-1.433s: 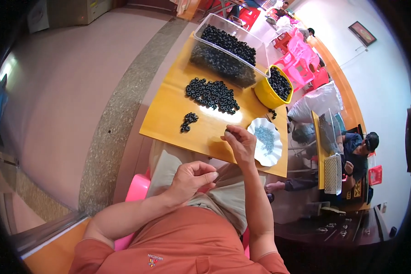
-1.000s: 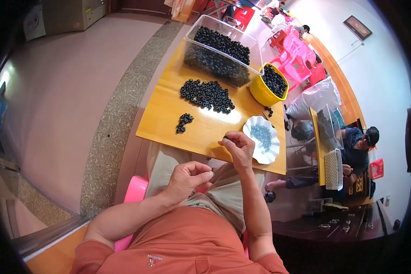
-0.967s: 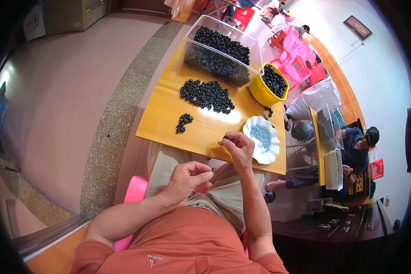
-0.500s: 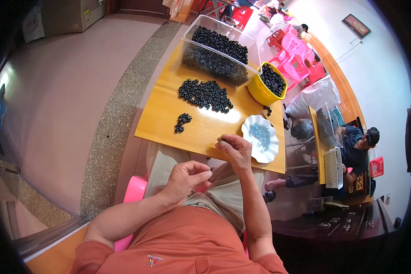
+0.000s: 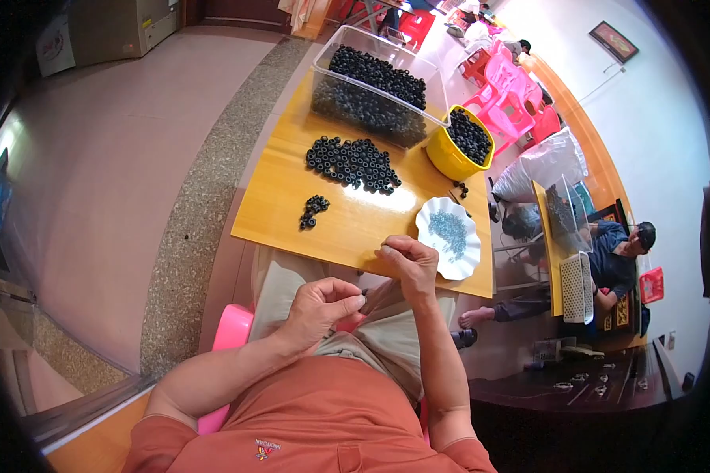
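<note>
Wooden tabletop ahead: right hand pinches something tiny at its near edge, white scalloped dish of small blue-grey parts just right, left hand curled loosely nearer, over the lap.

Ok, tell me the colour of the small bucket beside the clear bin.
Yellow bucket, filled with black rings; seen clearly in the head view.

We get bright, even indoor light with soft shadows. Glare patch on the wooden table beside the bead pile. Heavy fisheye bending, black vignette at the rim. Centre sharp, edges soft and smeared.
</note>
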`<move>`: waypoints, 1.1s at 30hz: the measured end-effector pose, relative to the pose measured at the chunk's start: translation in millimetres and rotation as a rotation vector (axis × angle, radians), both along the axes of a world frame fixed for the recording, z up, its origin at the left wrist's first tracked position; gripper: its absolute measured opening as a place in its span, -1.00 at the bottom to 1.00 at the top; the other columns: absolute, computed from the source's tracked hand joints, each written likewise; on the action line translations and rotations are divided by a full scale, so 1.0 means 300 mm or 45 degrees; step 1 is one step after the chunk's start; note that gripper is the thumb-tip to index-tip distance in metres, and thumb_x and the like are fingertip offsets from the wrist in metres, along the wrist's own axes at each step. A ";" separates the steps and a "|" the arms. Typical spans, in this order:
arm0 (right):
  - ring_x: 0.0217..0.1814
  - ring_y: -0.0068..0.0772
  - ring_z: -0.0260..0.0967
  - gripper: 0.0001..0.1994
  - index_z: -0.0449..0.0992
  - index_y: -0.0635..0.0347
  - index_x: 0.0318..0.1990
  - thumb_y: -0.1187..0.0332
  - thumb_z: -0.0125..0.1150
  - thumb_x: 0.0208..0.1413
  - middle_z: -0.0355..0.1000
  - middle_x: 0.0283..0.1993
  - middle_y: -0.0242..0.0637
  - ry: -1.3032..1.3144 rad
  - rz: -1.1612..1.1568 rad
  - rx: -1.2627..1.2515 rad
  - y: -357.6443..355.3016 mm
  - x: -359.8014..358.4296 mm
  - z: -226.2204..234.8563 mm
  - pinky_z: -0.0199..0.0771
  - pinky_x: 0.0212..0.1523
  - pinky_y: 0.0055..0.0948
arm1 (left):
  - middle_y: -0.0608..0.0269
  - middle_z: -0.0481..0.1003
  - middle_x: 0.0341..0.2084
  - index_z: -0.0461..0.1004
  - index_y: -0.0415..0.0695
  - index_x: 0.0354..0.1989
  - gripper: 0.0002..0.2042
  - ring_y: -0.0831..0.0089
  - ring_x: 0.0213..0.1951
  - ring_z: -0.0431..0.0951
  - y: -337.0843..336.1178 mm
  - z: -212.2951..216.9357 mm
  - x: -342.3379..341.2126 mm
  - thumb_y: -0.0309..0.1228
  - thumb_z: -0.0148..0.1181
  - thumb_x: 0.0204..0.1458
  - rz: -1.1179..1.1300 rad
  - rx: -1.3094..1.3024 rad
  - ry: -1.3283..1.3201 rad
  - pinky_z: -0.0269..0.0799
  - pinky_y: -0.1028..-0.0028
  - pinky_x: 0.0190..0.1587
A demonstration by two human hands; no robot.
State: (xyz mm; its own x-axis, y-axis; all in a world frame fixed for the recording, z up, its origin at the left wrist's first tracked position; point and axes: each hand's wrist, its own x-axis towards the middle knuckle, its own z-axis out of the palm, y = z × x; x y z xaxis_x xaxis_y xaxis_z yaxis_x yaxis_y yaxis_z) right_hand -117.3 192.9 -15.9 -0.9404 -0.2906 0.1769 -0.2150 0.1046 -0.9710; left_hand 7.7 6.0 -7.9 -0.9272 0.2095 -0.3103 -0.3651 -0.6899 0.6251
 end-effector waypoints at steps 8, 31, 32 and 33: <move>-0.27 -0.43 0.48 -0.93 0.57 0.40 -0.31 0.60 0.23 0.02 0.50 -0.26 -0.21 -0.301 0.026 -0.322 -0.018 0.082 0.058 0.57 -0.14 -0.39 | 0.30 0.53 -0.39 0.49 -0.20 -0.23 -0.86 0.54 -0.41 0.56 0.001 0.021 0.000 -0.52 0.26 0.04 0.022 -0.046 0.013 0.49 0.59 -0.39; -0.15 -0.46 0.42 -0.86 0.56 0.39 -0.20 0.59 0.25 0.06 0.48 -0.15 -0.17 -0.075 0.323 -0.136 -0.012 0.233 0.057 0.47 -0.15 -0.52 | 0.23 0.55 -0.40 0.48 -0.28 -0.24 -0.88 0.54 -0.37 0.57 0.012 -0.009 -0.001 -0.54 0.23 0.06 0.054 0.021 0.102 0.54 0.57 -0.32; -0.15 -0.46 0.42 -0.86 0.56 0.39 -0.20 0.59 0.25 0.06 0.48 -0.15 -0.17 -0.076 0.324 -0.137 -0.012 0.235 0.057 0.47 -0.15 -0.52 | 0.23 0.54 -0.40 0.48 -0.28 -0.24 -0.88 0.54 -0.37 0.57 0.011 -0.008 -0.001 -0.55 0.24 0.06 0.052 0.012 0.105 0.54 0.57 -0.32; -0.15 -0.46 0.42 -0.86 0.56 0.39 -0.20 0.59 0.25 0.06 0.48 -0.15 -0.17 -0.086 0.304 -0.145 -0.013 0.239 0.057 0.46 -0.15 -0.52 | 0.23 0.54 -0.40 0.49 -0.28 -0.25 -0.88 0.54 -0.37 0.57 0.011 -0.008 -0.002 -0.55 0.24 0.06 0.050 0.003 0.107 0.54 0.58 -0.31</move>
